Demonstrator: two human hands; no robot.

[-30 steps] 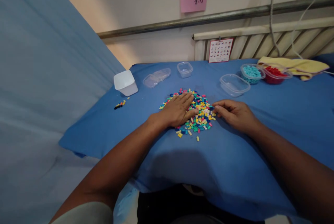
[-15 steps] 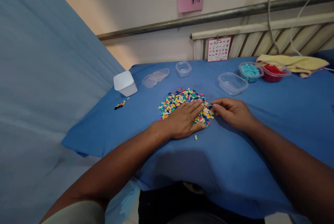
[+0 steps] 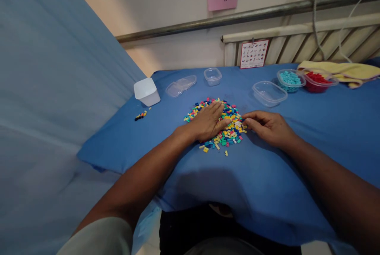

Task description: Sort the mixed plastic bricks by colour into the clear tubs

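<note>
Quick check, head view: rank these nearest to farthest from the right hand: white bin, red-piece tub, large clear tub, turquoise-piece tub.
From the right hand:
1. Large clear tub: just beyond the hand.
2. Turquoise-piece tub: beyond, slightly right.
3. Red-piece tub: beyond, farther right.
4. White bin: far over to the left.

Dressed in pale grey-green and black

Left fingers (image 3: 216, 111) and right fingers (image 3: 255, 115) are bare, as are the left forearm (image 3: 152, 164) and the right forearm (image 3: 323, 168). Well back from the left fingers, a short sleeve (image 3: 99, 239) of plain, pale grey-green cloth ends in a smooth, rounded edge. Below both sets of fingers, roughly midway between them, comes black clothing (image 3: 173, 227), too dark to show seams. Beneath them too, a dark grey rounded patch (image 3: 224, 248) shows, its kind unclear.
</note>
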